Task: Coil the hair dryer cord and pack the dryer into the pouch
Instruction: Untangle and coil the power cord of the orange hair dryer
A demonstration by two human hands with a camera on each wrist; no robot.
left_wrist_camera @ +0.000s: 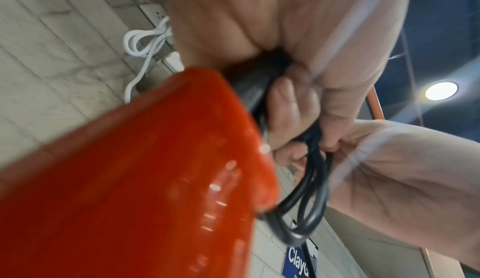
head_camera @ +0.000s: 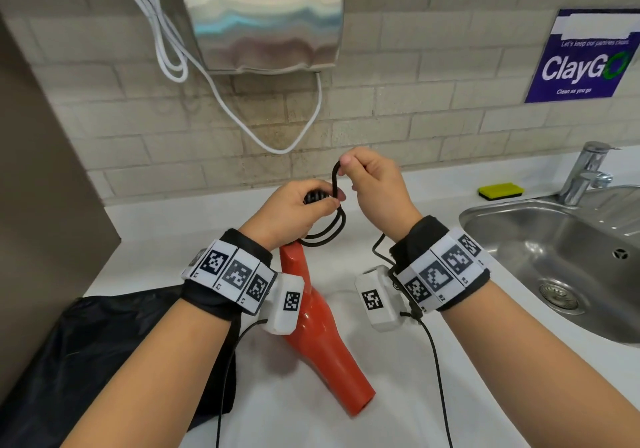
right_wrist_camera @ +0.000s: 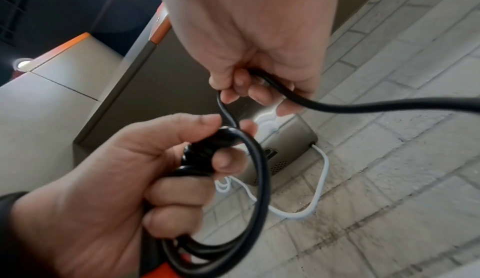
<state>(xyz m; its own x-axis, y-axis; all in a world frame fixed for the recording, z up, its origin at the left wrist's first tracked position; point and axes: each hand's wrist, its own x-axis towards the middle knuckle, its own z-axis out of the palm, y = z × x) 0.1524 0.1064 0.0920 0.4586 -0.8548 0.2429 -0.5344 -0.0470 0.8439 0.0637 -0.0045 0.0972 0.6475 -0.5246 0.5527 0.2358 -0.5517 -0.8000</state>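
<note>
The red hair dryer (head_camera: 322, 329) lies tilted over the white counter (head_camera: 398, 395), nozzle toward me. My left hand (head_camera: 298, 208) grips the end of its handle together with several loops of the black cord (head_camera: 334, 231). My right hand (head_camera: 370, 184) pinches the cord just above, a short strand arching between the two hands. The free cord trails down past my right wrist. The right wrist view shows the right hand (right_wrist_camera: 254, 89) pinching the cord (right_wrist_camera: 363, 105) and the left hand (right_wrist_camera: 130, 179) round the loops. The black pouch (head_camera: 104, 343) lies flat at lower left.
A steel sink (head_camera: 554, 250) with a faucet (head_camera: 585, 173) is set in the counter at right, a yellow sponge (head_camera: 501, 191) behind it. A wall hand dryer (head_camera: 259, 14) with a white cable (head_camera: 173, 49) hangs above. A brown panel bounds the left.
</note>
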